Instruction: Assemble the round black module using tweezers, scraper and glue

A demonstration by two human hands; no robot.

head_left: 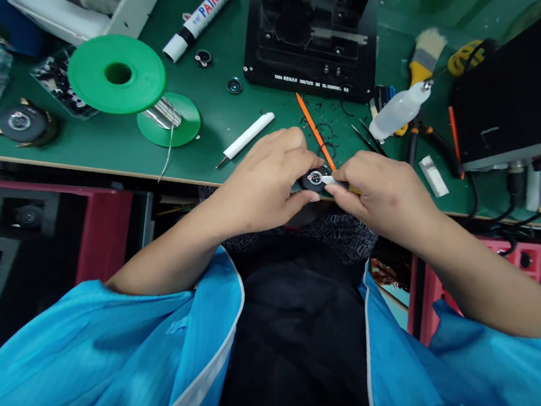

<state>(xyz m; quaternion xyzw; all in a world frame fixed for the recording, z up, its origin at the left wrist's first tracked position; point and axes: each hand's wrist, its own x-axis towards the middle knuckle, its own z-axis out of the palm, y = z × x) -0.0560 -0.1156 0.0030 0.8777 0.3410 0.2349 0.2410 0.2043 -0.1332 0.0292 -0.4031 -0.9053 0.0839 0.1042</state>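
Observation:
At the table's front edge, my left hand (273, 175) is closed, thumb and fingers gripping a small round black part (309, 180) by its rim. The part has a silvery centre with several dark holes. My right hand (376, 190) pinches a small tool with a flat pale blade (329, 179), its tip lying over the part's centre. A bit of yellow shows beneath the right fingers; the rest of this tool is hidden. An orange stick (315, 128) runs across the mat to the right fingertips, and I cannot tell whether they touch it.
A green solder spool (167, 131), a white pen-like tool (248, 136) and a paint marker (201, 17) lie to the left. Behind my hands stands a black fixture (311, 67) amid dark scraps. A squeeze bottle (399, 110), brush (425, 55) and pliers (412, 146) lie right.

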